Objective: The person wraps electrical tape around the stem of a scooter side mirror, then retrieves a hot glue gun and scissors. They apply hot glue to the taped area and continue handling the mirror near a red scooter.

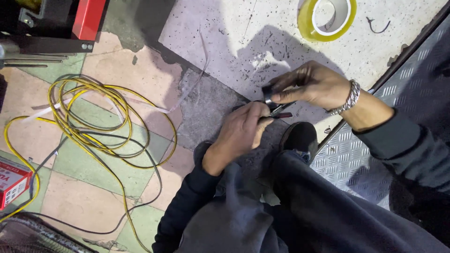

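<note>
Hands (243,131) (311,84) pinching black tape roll (268,95) (small), yellow cable (93,126) nearby

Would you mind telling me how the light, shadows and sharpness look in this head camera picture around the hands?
In the head view, hard light falls on the pale slab, where the hands and arms throw a dark, crisp shadow; the left hand and right hand are well lit and fairly sharp; the black tape roll is too dark for detail; the clear tape roll shows slight glare; the lower corners sink into darkness.
</note>
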